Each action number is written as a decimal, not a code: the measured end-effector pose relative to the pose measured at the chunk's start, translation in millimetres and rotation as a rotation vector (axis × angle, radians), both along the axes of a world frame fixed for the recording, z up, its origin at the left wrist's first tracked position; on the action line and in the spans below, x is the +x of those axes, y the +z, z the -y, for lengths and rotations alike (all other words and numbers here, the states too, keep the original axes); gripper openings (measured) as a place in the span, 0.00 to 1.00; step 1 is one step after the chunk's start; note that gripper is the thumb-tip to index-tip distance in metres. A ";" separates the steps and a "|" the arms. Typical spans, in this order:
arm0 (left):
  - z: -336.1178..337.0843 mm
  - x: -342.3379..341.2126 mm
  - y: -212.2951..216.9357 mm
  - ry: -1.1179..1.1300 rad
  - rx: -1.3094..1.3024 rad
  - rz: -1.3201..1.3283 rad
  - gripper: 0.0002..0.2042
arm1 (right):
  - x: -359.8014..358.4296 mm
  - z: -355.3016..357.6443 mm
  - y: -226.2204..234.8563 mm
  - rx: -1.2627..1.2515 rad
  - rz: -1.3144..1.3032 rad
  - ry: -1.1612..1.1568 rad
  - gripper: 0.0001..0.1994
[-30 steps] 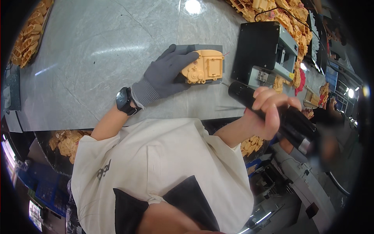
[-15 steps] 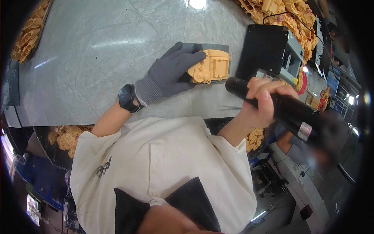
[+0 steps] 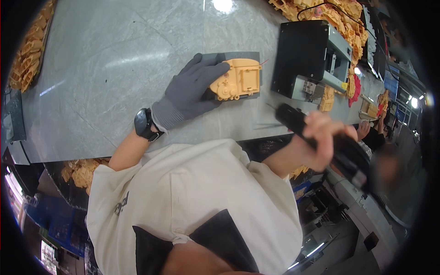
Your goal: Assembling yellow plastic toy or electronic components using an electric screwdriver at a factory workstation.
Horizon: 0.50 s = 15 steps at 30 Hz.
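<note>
My left hand (image 3: 190, 91), in a grey glove with a black watch at the wrist, grips an orange plastic housing (image 3: 237, 79) that rests on a dark grey pad (image 3: 256, 64) on the pale marbled table (image 3: 105, 68). My bare right hand (image 3: 321, 137) is closed around a black electric screwdriver (image 3: 325, 142). The tool is tilted, its thin bit end pointing up-left toward the housing but still a short way off it, over the table's near edge.
A black and grey machine box (image 3: 311, 59) stands right of the housing. Heaps of orange parts lie at the far right (image 3: 339, 13), far left (image 3: 27, 55) and in a bin under the table (image 3: 82, 172). Another person's hand (image 3: 364, 130) shows at right.
My right hand has moved the screwdriver down and to the right, away from the housing. My left hand keeps its hold on the orange part.
</note>
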<state>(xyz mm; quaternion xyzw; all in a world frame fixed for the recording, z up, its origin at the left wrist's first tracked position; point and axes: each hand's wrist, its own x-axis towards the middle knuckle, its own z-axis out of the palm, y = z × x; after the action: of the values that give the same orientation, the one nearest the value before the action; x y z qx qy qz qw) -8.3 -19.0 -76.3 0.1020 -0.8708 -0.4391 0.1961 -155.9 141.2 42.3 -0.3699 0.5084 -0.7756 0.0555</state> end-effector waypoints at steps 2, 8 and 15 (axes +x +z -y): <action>-2.4 1.0 0.3 -0.014 0.001 0.017 0.34 | -19.7 -33.8 17.4 -0.067 0.009 -0.128 0.20; -2.9 -1.5 4.0 -0.019 -0.002 0.061 0.34 | -93.1 -41.1 14.0 0.003 0.017 -0.500 0.17; -5.0 1.6 -0.2 0.003 -0.011 0.089 0.36 | -58.0 -46.2 -24.7 0.225 0.049 -0.414 0.18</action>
<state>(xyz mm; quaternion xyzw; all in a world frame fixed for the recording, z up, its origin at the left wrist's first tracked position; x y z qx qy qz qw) -6.7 -14.0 -76.5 0.1217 -0.8809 -0.4290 0.1585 -213.9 187.4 17.6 -0.2304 0.6553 -0.7176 -0.0513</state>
